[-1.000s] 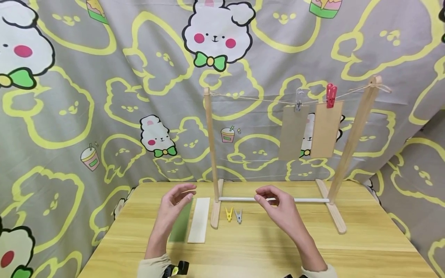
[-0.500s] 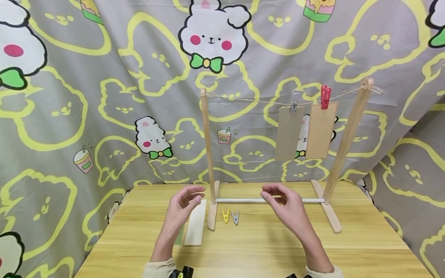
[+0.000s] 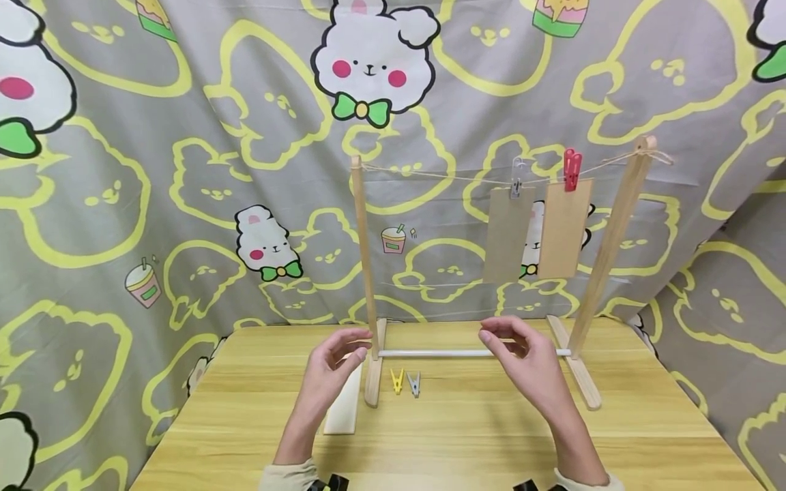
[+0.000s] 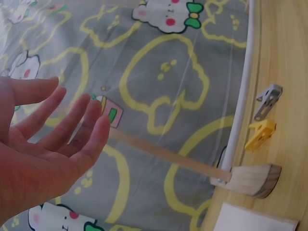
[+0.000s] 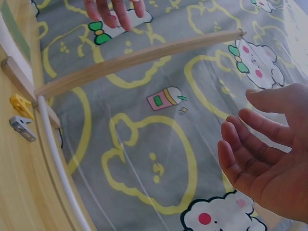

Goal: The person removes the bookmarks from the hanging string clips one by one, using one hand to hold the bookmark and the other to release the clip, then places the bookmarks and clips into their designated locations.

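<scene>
My left hand (image 3: 334, 368) hovers above the table near the stand's left post (image 3: 365, 259), fingers loosely curved around nothing. My right hand (image 3: 529, 358) is raised in front of the white crossbar (image 3: 442, 353), also holding nothing. On the table between them lie a yellow clothespin (image 3: 397, 382) and a grey clothespin (image 3: 414, 384). A white card (image 3: 342, 409) lies partly behind the left hand; a green card (image 5: 17, 29) shows only in the right wrist view. From the string hang a grey-brown card (image 3: 508, 239) under a clear clothespin (image 3: 517, 179) and a tan card (image 3: 561, 235) under a red clothespin (image 3: 572, 170).
The wooden stand's right post (image 3: 614, 252) rises from a foot (image 3: 583, 382) on the table (image 3: 454, 443). A string (image 3: 430, 174) runs between the post tops. A patterned curtain (image 3: 295, 170) hangs close behind.
Both hands have moved right, the left one toward the left post. The green card has become hidden behind the left hand and forearm. The head view has turned slightly right.
</scene>
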Action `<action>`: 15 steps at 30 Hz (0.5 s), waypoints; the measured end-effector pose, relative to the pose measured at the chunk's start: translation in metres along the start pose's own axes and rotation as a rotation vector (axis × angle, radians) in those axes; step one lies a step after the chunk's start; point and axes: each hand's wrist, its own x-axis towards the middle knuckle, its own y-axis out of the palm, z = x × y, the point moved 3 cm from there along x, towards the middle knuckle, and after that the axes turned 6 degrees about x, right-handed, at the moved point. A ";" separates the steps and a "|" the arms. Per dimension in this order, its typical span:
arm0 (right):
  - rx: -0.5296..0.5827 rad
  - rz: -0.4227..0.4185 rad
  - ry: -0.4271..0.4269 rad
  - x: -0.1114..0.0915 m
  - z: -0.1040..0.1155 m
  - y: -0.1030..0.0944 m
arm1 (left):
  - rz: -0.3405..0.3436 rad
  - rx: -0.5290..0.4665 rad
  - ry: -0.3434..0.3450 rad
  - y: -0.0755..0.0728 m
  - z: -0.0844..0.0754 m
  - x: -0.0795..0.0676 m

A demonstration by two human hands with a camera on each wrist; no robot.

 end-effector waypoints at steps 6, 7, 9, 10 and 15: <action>0.023 -0.025 -0.014 0.001 0.002 -0.012 | 0.043 -0.001 0.028 0.011 -0.001 -0.001; 0.021 -0.030 -0.015 0.001 0.002 -0.014 | 0.049 -0.003 0.039 0.013 -0.001 -0.001; 0.023 -0.040 -0.014 0.001 0.003 -0.017 | 0.054 -0.006 0.051 0.015 -0.001 0.000; 0.022 -0.045 -0.013 0.001 0.003 -0.018 | 0.056 -0.009 0.054 0.017 -0.001 0.000; 0.016 -0.076 -0.023 0.000 0.005 -0.024 | 0.059 -0.033 0.059 0.024 -0.002 -0.001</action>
